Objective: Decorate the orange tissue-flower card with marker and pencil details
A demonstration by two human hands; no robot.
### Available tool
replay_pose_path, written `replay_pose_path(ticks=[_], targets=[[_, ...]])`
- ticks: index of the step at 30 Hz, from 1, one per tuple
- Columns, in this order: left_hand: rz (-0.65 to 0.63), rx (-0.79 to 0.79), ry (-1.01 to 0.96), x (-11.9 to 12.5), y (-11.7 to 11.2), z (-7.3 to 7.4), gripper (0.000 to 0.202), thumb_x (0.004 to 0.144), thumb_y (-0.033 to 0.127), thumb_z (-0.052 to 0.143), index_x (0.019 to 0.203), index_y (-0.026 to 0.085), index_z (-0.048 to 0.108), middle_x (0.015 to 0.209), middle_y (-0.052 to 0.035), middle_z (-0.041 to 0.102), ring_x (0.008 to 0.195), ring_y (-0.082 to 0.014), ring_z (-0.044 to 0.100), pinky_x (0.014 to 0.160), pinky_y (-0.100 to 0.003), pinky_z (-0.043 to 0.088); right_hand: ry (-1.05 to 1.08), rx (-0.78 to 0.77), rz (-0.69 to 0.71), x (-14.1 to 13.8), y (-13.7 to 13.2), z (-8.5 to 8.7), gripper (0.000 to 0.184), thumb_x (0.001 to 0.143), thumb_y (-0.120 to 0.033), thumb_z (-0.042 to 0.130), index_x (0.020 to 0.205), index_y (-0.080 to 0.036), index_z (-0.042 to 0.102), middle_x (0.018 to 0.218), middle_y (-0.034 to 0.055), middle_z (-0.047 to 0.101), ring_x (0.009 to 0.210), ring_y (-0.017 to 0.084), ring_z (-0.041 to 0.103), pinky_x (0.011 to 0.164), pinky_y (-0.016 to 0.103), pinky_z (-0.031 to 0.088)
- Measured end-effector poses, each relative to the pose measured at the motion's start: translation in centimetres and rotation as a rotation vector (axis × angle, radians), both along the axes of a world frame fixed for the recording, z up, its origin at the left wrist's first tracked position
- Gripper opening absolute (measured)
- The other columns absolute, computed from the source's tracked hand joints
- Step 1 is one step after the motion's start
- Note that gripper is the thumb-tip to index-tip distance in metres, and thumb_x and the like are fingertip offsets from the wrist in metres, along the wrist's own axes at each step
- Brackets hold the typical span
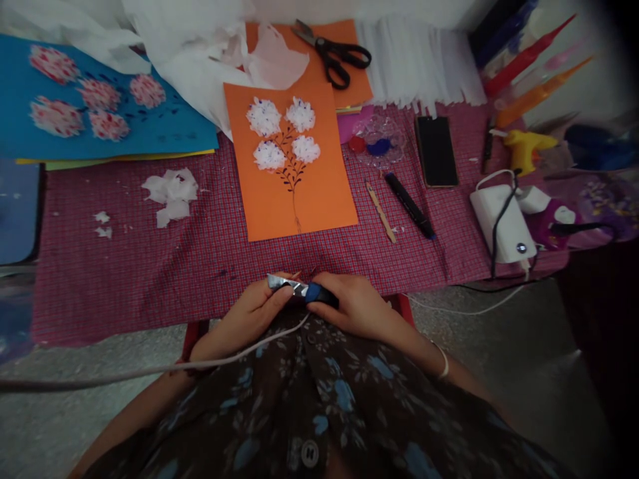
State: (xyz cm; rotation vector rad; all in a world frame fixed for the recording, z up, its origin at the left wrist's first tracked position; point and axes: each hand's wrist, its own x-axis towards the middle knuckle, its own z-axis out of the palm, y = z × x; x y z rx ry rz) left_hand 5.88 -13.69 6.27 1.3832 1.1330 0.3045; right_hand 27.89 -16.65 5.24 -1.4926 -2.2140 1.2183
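Close to my body, at the table's front edge, both hands meet on a small silver tube (pixel 301 289) with a flattened end and a blue and dark end. My left hand (pixel 257 309) is closed on the silver part, its thumb on top. The blue and dark end is gripped by my right hand (pixel 357 303). Just beyond my hands lies an orange sheet (pixel 269 206) bearing a drawn dark stem with leaves and several white crumpled-paper flowers (pixel 269 155).
Black scissors (pixel 332 53) lie behind the sheet. To its right are a wooden stick (pixel 381 213), a dark marker (pixel 409 206), a phone (pixel 436 152) and a white corded box (pixel 503 223). Torn white paper (pixel 172 193) and a blue sheet with flowers (pixel 180 136) lie left.
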Motion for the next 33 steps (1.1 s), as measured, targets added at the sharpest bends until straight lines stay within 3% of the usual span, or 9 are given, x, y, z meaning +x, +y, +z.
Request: replay_pose_path(ticks=[4,10,13,17,22,25,28,33], targets=[[-0.029,0.035,0.006,0.0,0.1,0.1,0.031,0.095,0.043,0.047,0.090,0.019,0.066,0.090,-0.0055,0.069,0.093,-0.0233,0.063,0.089,-0.036,0.049,-0.031,0.053,-0.015,0.0,-0.4,-0.3,0.024,0.096,-0.043,0.058,0.102,-0.019,0.061,0.093,0.0057,0.073,0.083,0.020,0.066,0.068,0.028,0.038],[-0.047,0.022,0.072,0.0,-0.1,0.1,0.036,0.093,0.046,0.047,0.080,0.018,0.066,0.082,-0.0049,0.068,0.077,-0.0204,0.061,0.069,-0.030,0.048,-0.035,0.107,-0.038,0.1,-1.0,-0.6,0.026,0.095,-0.045,0.059,0.100,-0.020,0.061,0.092,0.0060,0.072,0.085,0.020,0.066,0.069,0.028,0.038],[-0.045,0.034,0.076,-0.1,-0.1,-0.1,0.036,0.092,0.045,0.049,0.081,0.018,0.068,0.080,-0.0044,0.070,0.076,-0.0201,0.061,0.067,-0.029,0.047,-0.030,0.097,-0.041,0.1,-1.1,-0.6,0.026,0.096,-0.045,0.059,0.099,-0.019,0.060,0.091,0.0057,0.072,0.083,0.020,0.066,0.068,0.028,0.038],[-0.093,0.109,0.079,-0.3,-0.1,-0.5,0.036,0.096,0.044,0.047,0.088,0.017,0.070,0.086,-0.0046,0.071,0.080,-0.0205,0.062,0.073,-0.031,0.048,0.002,0.088,-0.027,0.0,-0.8,-0.6,0.024,0.096,-0.043,0.058,0.098,-0.019,0.060,0.090,0.0053,0.072,0.082,0.019,0.066,0.068,0.028,0.038],[-0.160,0.105,-0.019,-0.4,-0.3,-0.7,0.036,0.102,0.044,0.041,0.110,0.021,0.068,0.111,-0.0061,0.070,0.105,-0.0230,0.062,0.095,-0.036,0.047,0.032,0.084,0.023,-0.2,-0.3,-0.5,0.027,0.097,-0.044,0.057,0.105,-0.019,0.061,0.095,0.0070,0.073,0.088,0.022,0.068,0.071,0.029,0.041],[-0.135,0.094,-0.027,-0.4,-0.4,-0.8,0.036,0.102,0.045,0.042,0.105,0.020,0.067,0.109,-0.0074,0.069,0.109,-0.0245,0.060,0.100,-0.038,0.046,0.028,0.079,0.019,-0.2,-0.3,-0.6,0.026,0.097,-0.044,0.057,0.104,-0.019,0.061,0.095,0.0065,0.073,0.087,0.021,0.068,0.070,0.029,0.041],[-0.138,0.113,-0.037,-0.3,-0.4,-0.7,0.035,0.102,0.043,0.042,0.094,0.018,0.065,0.099,-0.0066,0.068,0.096,-0.0225,0.061,0.089,-0.036,0.048,0.027,0.098,0.002,-0.2,-0.5,-0.8,0.025,0.096,-0.043,0.058,0.101,-0.019,0.061,0.092,0.0060,0.072,0.084,0.020,0.067,0.069,0.028,0.041],[-0.143,0.092,-0.041,0.0,-0.1,-0.4,0.033,0.099,0.041,0.043,0.090,0.017,0.064,0.086,-0.0036,0.065,0.081,-0.0186,0.060,0.073,-0.029,0.048,0.016,0.130,-0.013,0.0,-0.9,-0.8,0.027,0.096,-0.046,0.059,0.099,-0.019,0.061,0.091,0.0056,0.072,0.083,0.020,0.067,0.068,0.028,0.040]])
